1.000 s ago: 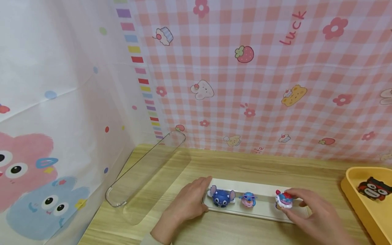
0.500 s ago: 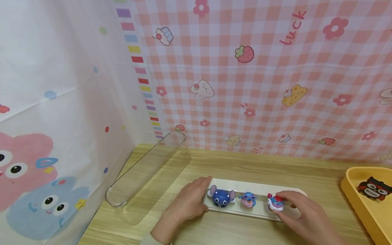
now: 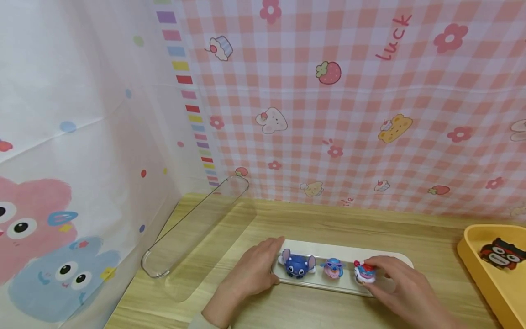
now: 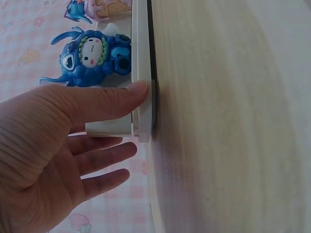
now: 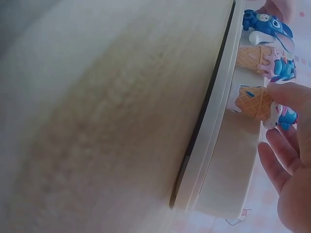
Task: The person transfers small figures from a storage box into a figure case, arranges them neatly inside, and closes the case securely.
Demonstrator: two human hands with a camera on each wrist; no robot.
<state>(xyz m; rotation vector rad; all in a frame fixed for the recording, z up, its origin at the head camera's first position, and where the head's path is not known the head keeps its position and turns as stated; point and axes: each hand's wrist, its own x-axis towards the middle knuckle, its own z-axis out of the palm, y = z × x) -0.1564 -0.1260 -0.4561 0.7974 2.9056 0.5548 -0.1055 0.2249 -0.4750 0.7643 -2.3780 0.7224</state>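
Note:
A long cream display base (image 3: pixel 353 251) lies on the table with toy figurines in a row on it. My left hand (image 3: pixel 254 270) holds its left end, thumb (image 4: pixel 109 101) against the front edge and fingers behind. Just beside that hand sits a dark blue big-eared figurine (image 3: pixel 298 266). To its right stands a smaller blue and pink figurine (image 3: pixel 333 268) on an ice-cream cone, wearing glasses. My right hand (image 3: pixel 404 284) pinches a blue, white and red figurine (image 3: pixel 365 273), whose waffle cone (image 5: pixel 254 103) points down to the base in the right wrist view.
A clear plastic cover (image 3: pixel 205 228) lies to the left, reaching to the back of the wooden table (image 3: pixel 328 315). At the right edge stands a yellow tray (image 3: pixel 472 256) with a black and red owl-like piece (image 3: pixel 502 254) in it. Patterned cloth (image 3: pixel 353 100) hangs behind.
My right hand has moved left along the base with the red-topped ice-cream figurine, bringing it close to the small glasses-wearing one. The left hand has stayed in place.

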